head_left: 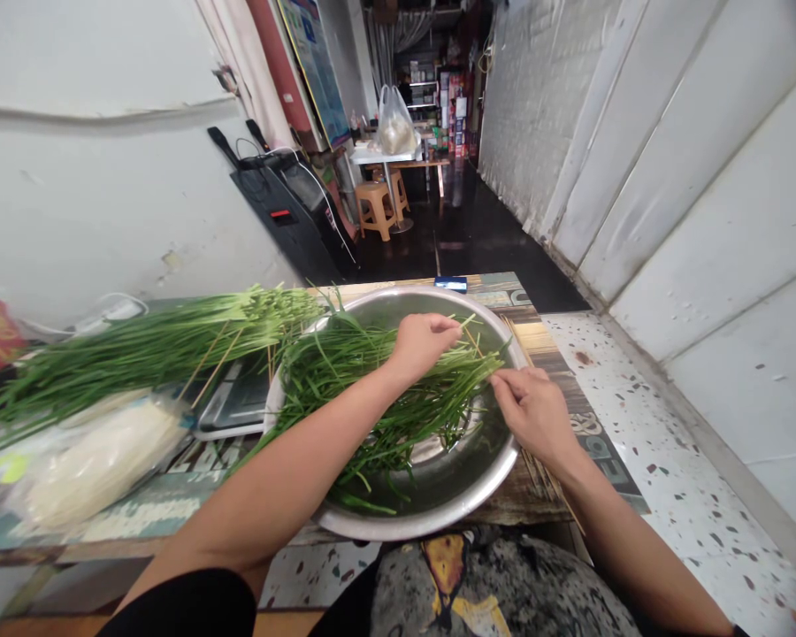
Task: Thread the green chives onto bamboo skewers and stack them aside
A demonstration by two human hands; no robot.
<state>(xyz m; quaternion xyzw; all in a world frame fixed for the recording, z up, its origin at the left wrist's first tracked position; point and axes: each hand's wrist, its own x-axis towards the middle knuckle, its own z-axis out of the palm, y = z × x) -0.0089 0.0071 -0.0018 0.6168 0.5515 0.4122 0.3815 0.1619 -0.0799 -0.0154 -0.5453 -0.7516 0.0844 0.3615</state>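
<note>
A large steel basin [464, 509] holds a loose heap of green garlic chives [371, 372], with a little water showing at the bottom. Over the far side of the heap, my left hand [425, 343] is closed in a pinch on pale chive stems. At the basin's right rim, my right hand [534, 411] also pinches, its fingertips at one end of a thin bamboo skewer [476, 343] that runs toward my left fingers. Chive ends lie against the right fingertips. More skewers [549, 478] lie beside the basin, partly under my right forearm.
A big bundle of chives [152, 354] lies left of the basin, with two skewers across it. Near it are a dark tray [239, 398] and a clear bag of pale contents [106, 460]. A blue object [451, 284] sits behind the basin. Stools [375, 208] stand farther back.
</note>
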